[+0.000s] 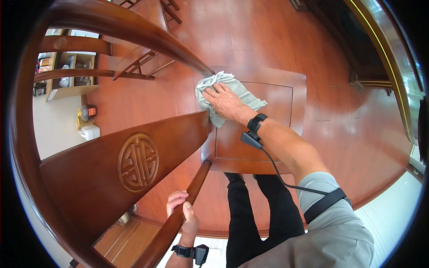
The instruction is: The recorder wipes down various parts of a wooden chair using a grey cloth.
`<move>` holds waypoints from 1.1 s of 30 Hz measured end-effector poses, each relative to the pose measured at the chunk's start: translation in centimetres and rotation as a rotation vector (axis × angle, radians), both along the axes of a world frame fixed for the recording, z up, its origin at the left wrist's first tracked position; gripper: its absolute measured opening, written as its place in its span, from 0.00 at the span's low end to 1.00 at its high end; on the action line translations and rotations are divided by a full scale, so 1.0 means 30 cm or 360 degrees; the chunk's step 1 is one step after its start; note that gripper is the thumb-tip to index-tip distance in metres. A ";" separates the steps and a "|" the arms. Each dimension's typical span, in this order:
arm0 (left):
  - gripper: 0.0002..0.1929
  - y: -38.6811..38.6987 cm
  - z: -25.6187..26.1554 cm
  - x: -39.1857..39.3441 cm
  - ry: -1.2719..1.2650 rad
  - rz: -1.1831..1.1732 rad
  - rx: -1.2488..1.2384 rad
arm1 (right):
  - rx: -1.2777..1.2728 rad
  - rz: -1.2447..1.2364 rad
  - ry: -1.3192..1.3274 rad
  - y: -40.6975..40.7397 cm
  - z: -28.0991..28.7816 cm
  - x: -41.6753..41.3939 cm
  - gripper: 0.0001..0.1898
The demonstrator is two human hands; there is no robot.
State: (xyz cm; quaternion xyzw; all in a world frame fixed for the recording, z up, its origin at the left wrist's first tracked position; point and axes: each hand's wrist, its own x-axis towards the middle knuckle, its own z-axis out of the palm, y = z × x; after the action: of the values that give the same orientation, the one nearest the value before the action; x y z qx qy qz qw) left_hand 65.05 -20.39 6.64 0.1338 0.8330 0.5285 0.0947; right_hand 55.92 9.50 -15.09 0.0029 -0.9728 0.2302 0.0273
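A wooden chair with a reddish-brown glossy finish stands before me, its seat point(254, 134) below and its back reaching toward the left. My right hand point(226, 102) presses a pale grey-green cloth point(246, 95) onto the seat's rear corner, at the foot of the far back post point(140, 28). Parts of the cloth bunch around that post, and one corner spreads over the seat panel. Lower down, my left hand point(182, 207) is wrapped around the near back post point(197, 181). Between the posts runs a broad back splat point(83, 147) with a carved round medallion point(138, 162).
Another wooden chair point(78, 45) stands beyond at upper left. Shelving point(72, 72) holds several items, with bottles point(87, 112) and a white jug point(89, 132) on the floor near it. Dark furniture point(348, 40) stands at upper right. My legs point(246, 204) are close to the seat.
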 end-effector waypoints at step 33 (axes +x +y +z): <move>0.09 -0.030 -0.005 0.005 -0.0061 0.0048 0.0056 | -0.1739 -0.0128 0.1231 0.133 1.062 -0.259 0.25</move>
State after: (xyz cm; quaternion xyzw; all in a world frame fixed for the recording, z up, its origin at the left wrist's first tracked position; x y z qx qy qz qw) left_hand 65.21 -21.29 6.50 0.1126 0.8236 0.5468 0.1002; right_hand 48.16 13.48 16.76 0.0347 -0.6359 0.6707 0.3801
